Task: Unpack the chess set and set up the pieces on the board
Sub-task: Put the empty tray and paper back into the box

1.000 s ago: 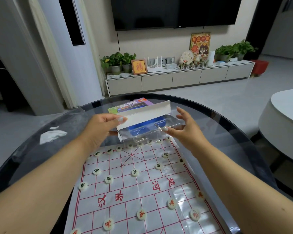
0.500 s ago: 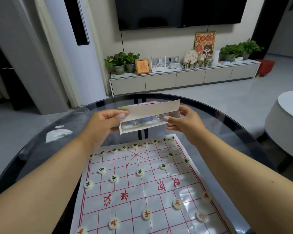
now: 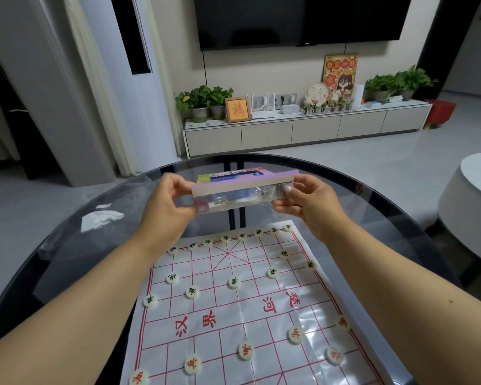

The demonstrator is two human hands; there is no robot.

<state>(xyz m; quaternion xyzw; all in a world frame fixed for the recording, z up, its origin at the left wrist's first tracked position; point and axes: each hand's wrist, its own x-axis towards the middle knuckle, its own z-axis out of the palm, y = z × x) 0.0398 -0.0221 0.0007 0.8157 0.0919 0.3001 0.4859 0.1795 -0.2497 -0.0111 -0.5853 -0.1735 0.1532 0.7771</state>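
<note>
I hold the chess set's box (image 3: 242, 194) above the far end of the table, a flat carton with a clear plastic tray and a purple-edged lid. My left hand (image 3: 168, 202) grips its left end and my right hand (image 3: 307, 202) grips its right end. Below lies the white plastic board sheet (image 3: 233, 309) with red grid lines. Round white pieces with dark characters (image 3: 235, 282) stand along its far rows. Pieces with red characters (image 3: 246, 351) stand near me.
The board lies on a round dark glass table (image 3: 67, 259). A crumpled clear wrapper (image 3: 100, 219) sits on the table at the left. A white round table (image 3: 472, 207) stands to the right, a TV cabinet (image 3: 303, 129) with plants behind.
The box's lid has swung down from open to nearly closed over the tray. Both hands have lifted the box a little farther from the board.
</note>
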